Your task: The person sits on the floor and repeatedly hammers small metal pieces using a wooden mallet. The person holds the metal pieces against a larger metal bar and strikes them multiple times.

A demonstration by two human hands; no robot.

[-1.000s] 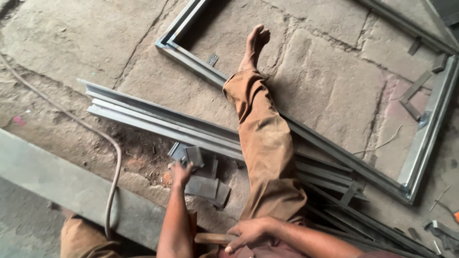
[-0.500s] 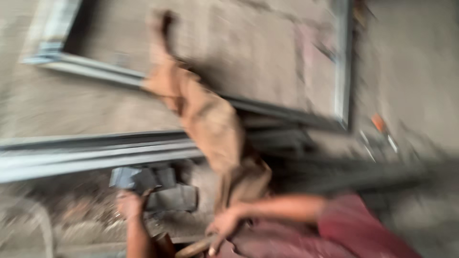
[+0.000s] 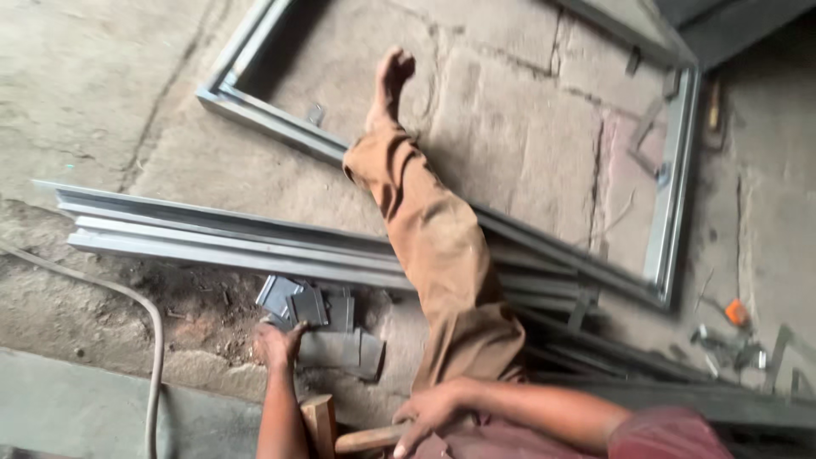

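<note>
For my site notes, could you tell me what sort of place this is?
Probably a metal fabrication workshop: a welded metal frame and long steel sections lie on the rough concrete floor, with small cut plates.

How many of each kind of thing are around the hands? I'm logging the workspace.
Small grey metal plates: about 6, overlapping
Long metal channel lengths: 3
Rectangular metal frame: 1
Wooden-handled hammer: 1, under the right hand
Hose: 1
Total: about 12
The left hand touches the plates.

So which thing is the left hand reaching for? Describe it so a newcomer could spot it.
Find the long grey metal channel bars lying on the concrete floor. Just below them, beside the outstretched leg in brown trousers, lies a pile of small flat grey metal plates. The left hand rests at its edge; they're short squarish pieces, not long bars.
</note>
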